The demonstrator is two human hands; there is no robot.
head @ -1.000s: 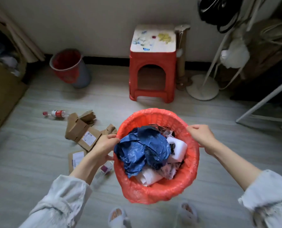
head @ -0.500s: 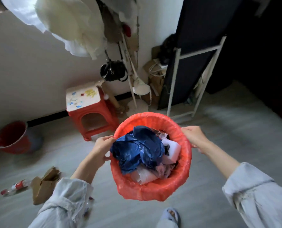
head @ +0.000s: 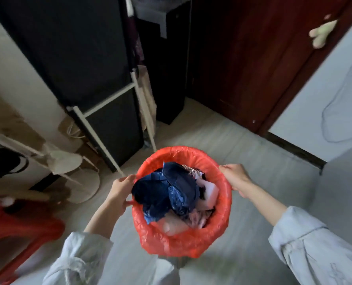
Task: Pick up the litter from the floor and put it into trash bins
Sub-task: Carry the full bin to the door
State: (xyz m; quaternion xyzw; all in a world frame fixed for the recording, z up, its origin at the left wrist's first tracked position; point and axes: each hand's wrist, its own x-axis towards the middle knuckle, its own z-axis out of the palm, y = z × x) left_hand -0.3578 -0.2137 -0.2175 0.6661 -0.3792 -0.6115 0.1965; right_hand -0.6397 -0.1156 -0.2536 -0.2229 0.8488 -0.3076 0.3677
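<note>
I judge I'm mid-carry: my left hand [head: 120, 191] and right hand [head: 235, 178] each grip opposite rims of the round bin lined with a red plastic bag [head: 183, 241], held above the pale floor. Next I need a spot to set it down level. Inside lie a crumpled dark-blue plastic bag [head: 166, 192], white paper and mixed wrappers.

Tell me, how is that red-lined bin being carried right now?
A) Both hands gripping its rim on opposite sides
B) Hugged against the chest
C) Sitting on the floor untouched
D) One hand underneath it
A: the left hand and the right hand each grip the rim of the red-lined bin on opposite sides, with crumpled blue plastic and other litter inside.
</note>
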